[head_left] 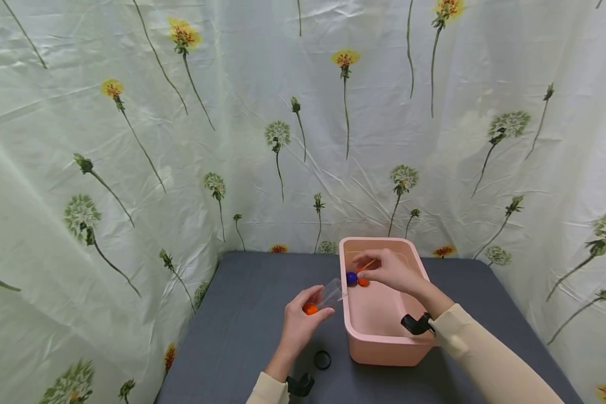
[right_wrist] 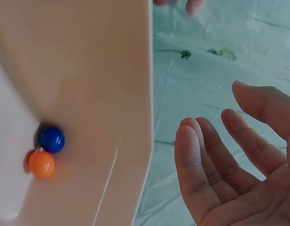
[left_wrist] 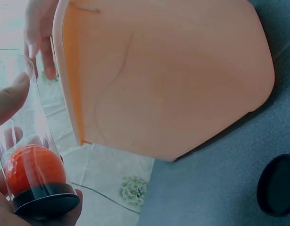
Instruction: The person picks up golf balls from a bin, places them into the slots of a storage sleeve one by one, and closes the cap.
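My left hand [head_left: 297, 324] grips a clear tube [head_left: 331, 293], tilted with its far end toward the bin. Inside the tube, an orange dimpled ball [left_wrist: 35, 167] rests against the black end cap [left_wrist: 48, 202]. My right hand [right_wrist: 244, 181] is over the left side of the pink bin [head_left: 384, 338], fingers loosely bent and nothing between them in the right wrist view. On the bin floor, a blue ball [right_wrist: 52, 139] and an orange ball [right_wrist: 41, 164] lie side by side. From the head view, the right fingers partly cover the orange one.
A round black cap [head_left: 322, 359] lies on the grey table [head_left: 252, 314], left of the bin's near corner. Behind the table hangs a pale curtain [head_left: 242, 140] printed with dandelions. The bin's raised walls stand between the two hands.
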Demonstrator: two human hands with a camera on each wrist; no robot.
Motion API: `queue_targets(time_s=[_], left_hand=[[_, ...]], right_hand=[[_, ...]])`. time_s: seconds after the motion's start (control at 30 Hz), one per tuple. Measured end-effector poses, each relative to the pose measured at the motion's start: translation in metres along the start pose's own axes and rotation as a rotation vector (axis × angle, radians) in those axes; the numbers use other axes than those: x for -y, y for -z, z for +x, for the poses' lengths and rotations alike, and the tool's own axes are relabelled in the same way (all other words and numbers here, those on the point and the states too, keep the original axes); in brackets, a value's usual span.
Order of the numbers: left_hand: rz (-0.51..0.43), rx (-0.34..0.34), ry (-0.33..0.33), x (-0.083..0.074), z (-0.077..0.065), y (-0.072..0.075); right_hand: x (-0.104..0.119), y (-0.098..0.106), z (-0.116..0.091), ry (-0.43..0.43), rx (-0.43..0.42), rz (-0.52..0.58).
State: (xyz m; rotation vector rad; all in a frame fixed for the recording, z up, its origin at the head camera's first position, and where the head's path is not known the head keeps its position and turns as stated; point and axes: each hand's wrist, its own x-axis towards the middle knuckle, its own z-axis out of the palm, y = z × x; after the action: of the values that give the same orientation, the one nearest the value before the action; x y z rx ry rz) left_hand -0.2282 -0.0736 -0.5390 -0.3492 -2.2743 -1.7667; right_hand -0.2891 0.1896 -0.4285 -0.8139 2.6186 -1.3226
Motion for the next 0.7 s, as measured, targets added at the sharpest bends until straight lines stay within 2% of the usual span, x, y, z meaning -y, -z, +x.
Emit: queue_targets(time_s=[0.3,0.5,0.7], left_hand=[[0.03,-0.022,-0.059,0.005,0.003,0.003],[0.015,-0.017,-0.024,0.002,0.001,0.002],[-0.023,-0.015,0.012,0.0,0.0,0.0]], right_hand=[[-0.021,0.013,0.024,-0.044,0.038,-0.016],[-0.037,0.006,0.035,-0.139,0.064,0.062],[-0.049,0.002,0.044,-0.181,0.086,0.08]])
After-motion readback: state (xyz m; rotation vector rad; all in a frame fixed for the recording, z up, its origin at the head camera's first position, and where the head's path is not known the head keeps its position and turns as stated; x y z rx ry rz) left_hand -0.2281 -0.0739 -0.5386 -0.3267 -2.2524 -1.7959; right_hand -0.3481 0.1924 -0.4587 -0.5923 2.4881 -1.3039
